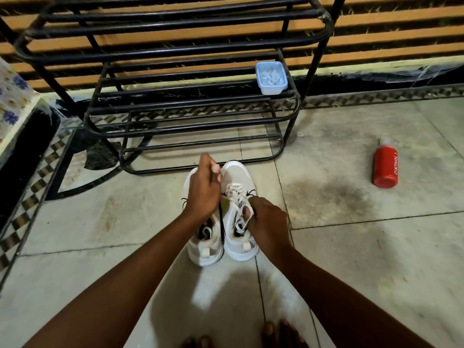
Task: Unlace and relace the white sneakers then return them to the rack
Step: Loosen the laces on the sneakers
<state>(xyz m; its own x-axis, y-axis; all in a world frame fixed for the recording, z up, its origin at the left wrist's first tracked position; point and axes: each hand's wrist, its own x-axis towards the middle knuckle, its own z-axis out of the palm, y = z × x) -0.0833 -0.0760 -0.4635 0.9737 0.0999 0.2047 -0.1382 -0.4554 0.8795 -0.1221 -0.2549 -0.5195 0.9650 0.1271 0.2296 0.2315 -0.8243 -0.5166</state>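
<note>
Centre frame, sneakers side by side on floor below the rack; left hand curled, seemingly pinching lace, right hand pinching a loop at the tongue; best to draw lace out evenly, eyelet by eyelet.

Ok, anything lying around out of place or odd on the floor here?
Yes: a red bottle lies on its side on the tiled floor, off to the right of the shoe rack. A dark smudged patch stains the tile between it and the white sneakers. No puddle shows by the bottle.
</note>
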